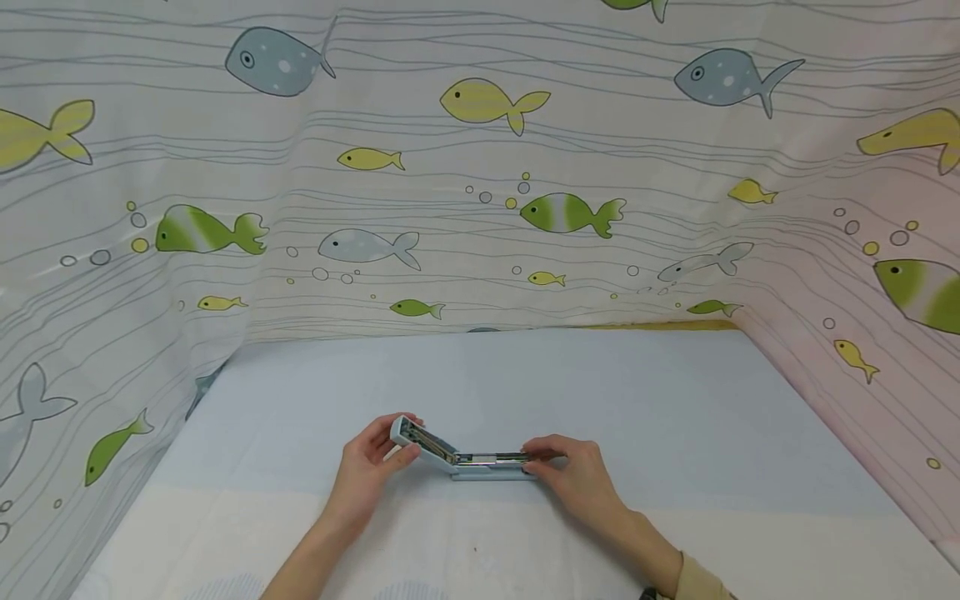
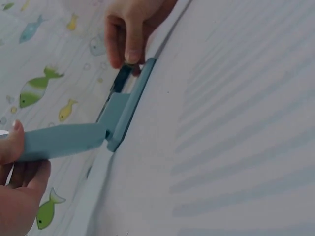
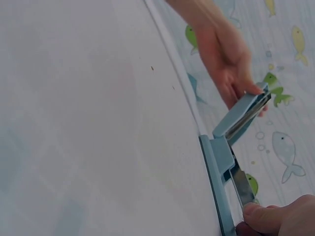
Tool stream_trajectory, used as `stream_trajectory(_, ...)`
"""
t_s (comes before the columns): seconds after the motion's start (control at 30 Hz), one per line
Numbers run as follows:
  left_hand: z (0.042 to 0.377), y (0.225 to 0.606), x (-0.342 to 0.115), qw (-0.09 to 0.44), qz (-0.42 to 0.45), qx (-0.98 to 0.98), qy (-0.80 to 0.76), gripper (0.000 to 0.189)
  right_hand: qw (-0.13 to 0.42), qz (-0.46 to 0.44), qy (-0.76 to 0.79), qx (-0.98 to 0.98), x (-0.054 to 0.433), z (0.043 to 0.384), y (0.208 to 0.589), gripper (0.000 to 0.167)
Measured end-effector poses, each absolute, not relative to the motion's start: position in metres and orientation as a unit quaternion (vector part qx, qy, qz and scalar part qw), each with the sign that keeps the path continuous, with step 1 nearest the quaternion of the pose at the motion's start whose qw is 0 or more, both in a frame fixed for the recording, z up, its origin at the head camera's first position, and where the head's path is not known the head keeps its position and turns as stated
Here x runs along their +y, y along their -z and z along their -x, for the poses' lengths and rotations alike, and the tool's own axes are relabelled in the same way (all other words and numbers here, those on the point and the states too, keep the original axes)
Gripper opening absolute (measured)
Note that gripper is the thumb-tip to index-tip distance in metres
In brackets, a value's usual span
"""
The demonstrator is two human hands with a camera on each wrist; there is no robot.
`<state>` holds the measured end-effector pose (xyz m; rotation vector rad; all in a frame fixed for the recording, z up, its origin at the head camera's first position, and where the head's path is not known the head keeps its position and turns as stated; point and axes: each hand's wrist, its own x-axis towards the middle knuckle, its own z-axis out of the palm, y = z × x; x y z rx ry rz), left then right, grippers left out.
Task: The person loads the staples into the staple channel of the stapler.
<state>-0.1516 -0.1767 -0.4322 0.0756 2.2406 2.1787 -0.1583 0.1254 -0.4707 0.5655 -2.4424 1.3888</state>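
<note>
A light blue stapler (image 1: 487,471) lies opened wide on the table, its top arm (image 2: 66,141) swung up and back to the left. My left hand (image 1: 372,454) grips the end of that raised arm between thumb and fingers. At the other end, my right hand (image 1: 573,471) pinches the tip of the metal staple magazine (image 3: 242,186), just above the base (image 3: 215,184). The fingers of the right hand hide the magazine's front end. Whether staples lie in the magazine is too small to tell.
A pale blue and white cloth (image 1: 637,400) covers the table. Fish-patterned curtains (image 1: 465,275) stand at the back and both sides. A few tiny dark specks (image 3: 152,69) are on the cloth in front of the stapler.
</note>
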Motion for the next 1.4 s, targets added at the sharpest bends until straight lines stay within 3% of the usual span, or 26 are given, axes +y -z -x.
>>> stream_trajectory(0.73,0.15,0.437,-0.149,0.007,-0.077,0.736,-0.673,0.05,0.133,-0.198,-0.488,-0.84,0.127,0.157,0.473,0.023)
stream_trajectory(1.4,0.152,0.444,-0.136,0.011,-0.066,0.733,-0.677,0.046,0.135,-0.2,-0.487,-0.839,0.127,0.156,0.473,0.024)
